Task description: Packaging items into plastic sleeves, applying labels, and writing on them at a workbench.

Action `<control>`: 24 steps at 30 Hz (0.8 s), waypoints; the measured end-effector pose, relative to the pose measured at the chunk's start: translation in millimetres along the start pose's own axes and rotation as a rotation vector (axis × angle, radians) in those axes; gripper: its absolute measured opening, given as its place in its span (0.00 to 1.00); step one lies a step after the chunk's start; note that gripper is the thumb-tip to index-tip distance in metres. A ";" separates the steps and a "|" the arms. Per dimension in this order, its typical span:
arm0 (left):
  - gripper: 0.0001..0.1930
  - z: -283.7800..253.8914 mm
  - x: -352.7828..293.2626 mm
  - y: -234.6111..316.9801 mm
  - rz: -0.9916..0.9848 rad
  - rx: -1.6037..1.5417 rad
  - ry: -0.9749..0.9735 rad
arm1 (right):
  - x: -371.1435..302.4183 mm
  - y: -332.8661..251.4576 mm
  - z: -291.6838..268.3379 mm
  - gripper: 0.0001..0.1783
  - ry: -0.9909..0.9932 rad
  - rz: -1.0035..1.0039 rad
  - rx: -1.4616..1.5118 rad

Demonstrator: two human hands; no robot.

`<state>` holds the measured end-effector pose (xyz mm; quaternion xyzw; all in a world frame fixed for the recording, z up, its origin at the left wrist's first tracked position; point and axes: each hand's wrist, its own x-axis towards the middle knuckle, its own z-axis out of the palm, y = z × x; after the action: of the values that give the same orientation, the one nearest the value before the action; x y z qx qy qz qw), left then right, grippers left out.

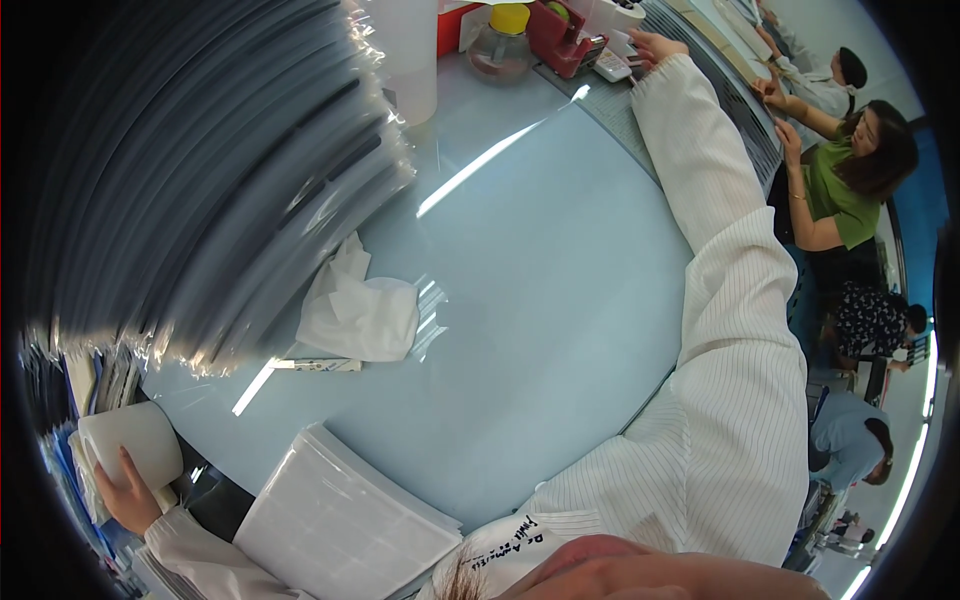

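Note:
At the lower left, my left hand [128, 494] has its fingers wrapped against the side of a thick white roll [140, 440]. My right arm stretches to the far right of the table, where my right hand [658, 48] has its fingers loosely extended. I see nothing plainly held in it. Close to those fingertips are a small white device with buttons [612, 66] and a dark red tape dispenser [562, 42]. Crumpled white cloth or tissue [360, 315] lies left of the middle, with a slim printed white strip [325, 365] beside it.
A tall stack of dark sheets in clear plastic [230, 190] fills the left. Clear-wrapped white sheets [345, 520] lie by my body on the blue-grey table [520, 290]. A yellow-capped jar [500, 50] stands at the back. Other people, one in green [840, 180], work to the right.

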<state>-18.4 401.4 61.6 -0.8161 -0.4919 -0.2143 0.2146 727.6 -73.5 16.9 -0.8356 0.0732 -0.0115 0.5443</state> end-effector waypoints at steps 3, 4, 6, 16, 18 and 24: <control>0.31 2.8 0.1 -8.5 0.016 0.006 0.017 | 0.5 -2.8 0.9 0.30 0.058 0.124 0.069; 0.32 3.3 2.1 -9.1 0.036 0.014 0.029 | -3.0 -4.7 -0.2 0.28 0.059 0.184 0.079; 0.32 2.3 -0.4 -9.6 0.016 0.003 0.017 | 2.4 3.2 3.3 0.29 0.020 0.148 0.158; 0.29 -7.2 -0.4 9.2 0.058 -0.001 0.055 | 3.0 22.6 23.1 0.15 0.106 -0.347 0.463; 0.29 -10.9 1.2 7.5 0.046 0.003 0.045 | -8.4 24.0 23.5 0.20 -0.077 -0.590 0.269; 0.30 -4.4 0.3 8.3 0.055 0.004 0.021 | 11.0 29.0 9.7 0.20 0.008 -0.990 -0.181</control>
<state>-11.5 395.6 64.1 -0.8266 -0.4675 -0.2158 0.2272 736.2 -77.6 -14.1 -0.8139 -0.3295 -0.2651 0.3984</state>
